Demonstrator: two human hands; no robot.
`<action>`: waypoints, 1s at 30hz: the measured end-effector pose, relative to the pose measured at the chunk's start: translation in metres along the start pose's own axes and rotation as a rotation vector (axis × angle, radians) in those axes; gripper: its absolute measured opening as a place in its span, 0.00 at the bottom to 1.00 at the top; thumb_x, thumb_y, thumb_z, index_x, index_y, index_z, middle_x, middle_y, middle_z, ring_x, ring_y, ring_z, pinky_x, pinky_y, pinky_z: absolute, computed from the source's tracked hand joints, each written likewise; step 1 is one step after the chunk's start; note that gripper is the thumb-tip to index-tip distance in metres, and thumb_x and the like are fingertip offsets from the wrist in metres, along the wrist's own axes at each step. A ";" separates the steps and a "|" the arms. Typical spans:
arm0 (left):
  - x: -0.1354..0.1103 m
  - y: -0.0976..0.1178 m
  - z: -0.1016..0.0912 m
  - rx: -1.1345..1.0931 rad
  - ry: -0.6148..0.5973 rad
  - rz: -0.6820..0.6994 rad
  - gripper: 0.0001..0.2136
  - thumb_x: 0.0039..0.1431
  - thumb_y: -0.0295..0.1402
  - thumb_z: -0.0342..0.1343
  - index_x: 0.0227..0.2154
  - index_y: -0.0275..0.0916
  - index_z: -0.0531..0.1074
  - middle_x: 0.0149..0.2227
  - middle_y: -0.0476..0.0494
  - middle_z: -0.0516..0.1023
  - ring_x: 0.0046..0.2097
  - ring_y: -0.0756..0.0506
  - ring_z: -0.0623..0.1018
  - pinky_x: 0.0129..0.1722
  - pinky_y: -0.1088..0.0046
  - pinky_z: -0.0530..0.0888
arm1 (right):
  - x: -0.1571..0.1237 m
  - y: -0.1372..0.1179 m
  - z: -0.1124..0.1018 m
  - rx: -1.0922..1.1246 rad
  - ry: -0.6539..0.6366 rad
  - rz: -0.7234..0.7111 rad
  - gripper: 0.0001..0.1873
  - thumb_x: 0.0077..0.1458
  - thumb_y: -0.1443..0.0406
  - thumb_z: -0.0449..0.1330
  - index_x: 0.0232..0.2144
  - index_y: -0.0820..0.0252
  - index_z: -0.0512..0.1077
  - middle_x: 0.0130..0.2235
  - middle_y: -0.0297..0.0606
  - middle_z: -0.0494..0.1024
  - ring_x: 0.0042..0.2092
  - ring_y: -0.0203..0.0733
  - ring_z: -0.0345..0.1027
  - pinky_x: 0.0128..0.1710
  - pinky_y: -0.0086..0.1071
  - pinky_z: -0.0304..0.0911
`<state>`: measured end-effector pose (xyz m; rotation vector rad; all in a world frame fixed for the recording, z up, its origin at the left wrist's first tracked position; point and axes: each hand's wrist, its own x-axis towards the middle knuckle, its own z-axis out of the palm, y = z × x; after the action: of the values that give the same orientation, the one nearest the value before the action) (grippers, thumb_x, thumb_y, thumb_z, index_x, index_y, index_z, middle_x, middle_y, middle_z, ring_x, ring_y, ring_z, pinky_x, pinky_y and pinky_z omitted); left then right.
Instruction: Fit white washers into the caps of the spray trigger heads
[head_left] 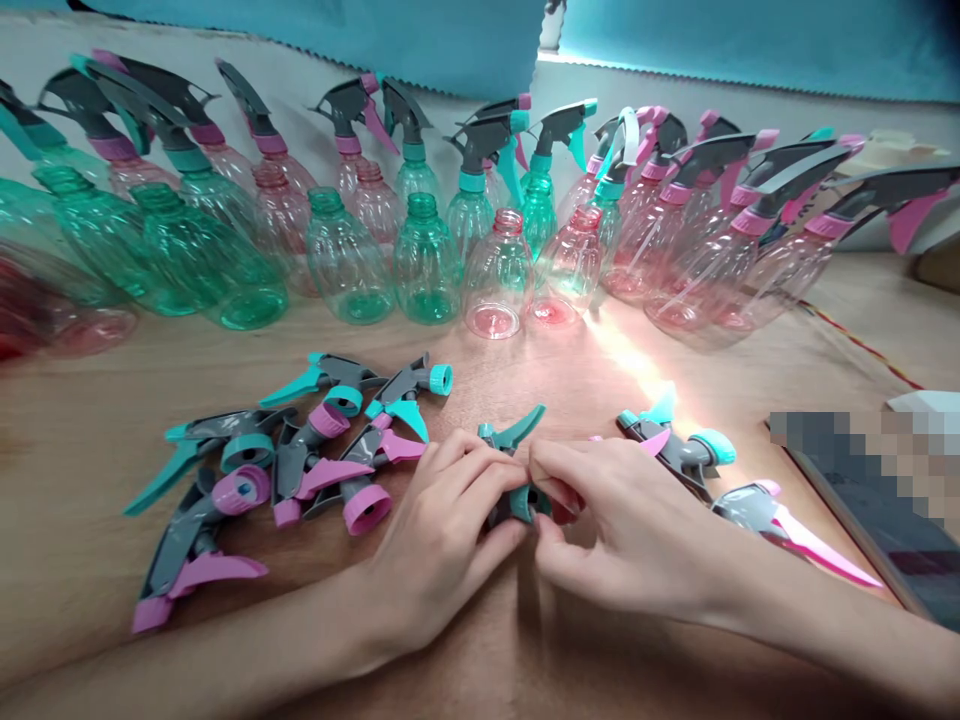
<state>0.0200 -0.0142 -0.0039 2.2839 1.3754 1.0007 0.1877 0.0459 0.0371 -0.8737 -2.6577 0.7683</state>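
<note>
On the wooden table (75, 420) before you, a row of green and pink bottles (427, 270) stands along the back, some topped with sprayers, and a cluster of loose spray heads (315, 455) lies to the left of your hands. Your left hand (450, 505) has its fingers closed around a grey spray head with a teal trigger (521, 427), which sits between both hands; your right hand (607, 510) bends thumb and fingers in at its small teal collar (519, 503), though whether they grip it I cannot tell.
</note>
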 end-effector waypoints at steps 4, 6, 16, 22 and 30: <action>0.001 0.001 0.001 0.020 0.004 -0.004 0.06 0.57 0.24 0.54 0.37 0.36 0.68 0.38 0.45 0.74 0.41 0.44 0.66 0.43 0.64 0.66 | 0.001 -0.002 0.002 -0.027 0.013 -0.011 0.10 0.41 0.69 0.52 0.21 0.57 0.50 0.21 0.26 0.57 0.23 0.31 0.47 0.25 0.30 0.42; 0.002 0.001 0.001 0.028 0.012 0.003 0.06 0.57 0.24 0.55 0.37 0.35 0.68 0.37 0.44 0.73 0.41 0.44 0.66 0.43 0.65 0.65 | 0.001 -0.002 0.002 -0.017 0.014 0.006 0.11 0.40 0.69 0.52 0.20 0.57 0.49 0.19 0.25 0.55 0.22 0.30 0.46 0.24 0.30 0.42; 0.001 -0.001 0.001 0.029 0.031 0.020 0.08 0.55 0.22 0.55 0.38 0.36 0.68 0.37 0.44 0.74 0.41 0.44 0.67 0.42 0.65 0.66 | 0.005 0.009 -0.001 0.121 -0.071 -0.026 0.12 0.42 0.71 0.54 0.19 0.57 0.51 0.21 0.25 0.59 0.23 0.29 0.51 0.23 0.27 0.44; 0.000 0.000 -0.001 0.014 0.011 0.050 0.07 0.55 0.23 0.55 0.36 0.37 0.69 0.37 0.44 0.74 0.40 0.44 0.68 0.40 0.66 0.67 | 0.001 0.008 -0.013 -0.040 -0.114 -0.083 0.10 0.43 0.72 0.55 0.21 0.58 0.55 0.21 0.25 0.60 0.22 0.29 0.51 0.22 0.27 0.41; -0.001 0.000 -0.002 0.027 -0.004 0.095 0.06 0.55 0.27 0.58 0.36 0.35 0.70 0.34 0.43 0.75 0.38 0.44 0.69 0.37 0.66 0.67 | -0.005 0.014 -0.016 -0.117 -0.139 -0.178 0.08 0.42 0.73 0.53 0.25 0.57 0.59 0.22 0.25 0.61 0.22 0.30 0.50 0.22 0.29 0.41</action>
<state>0.0190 -0.0150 -0.0028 2.3894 1.2976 1.0114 0.2041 0.0590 0.0426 -0.6184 -2.8794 0.6581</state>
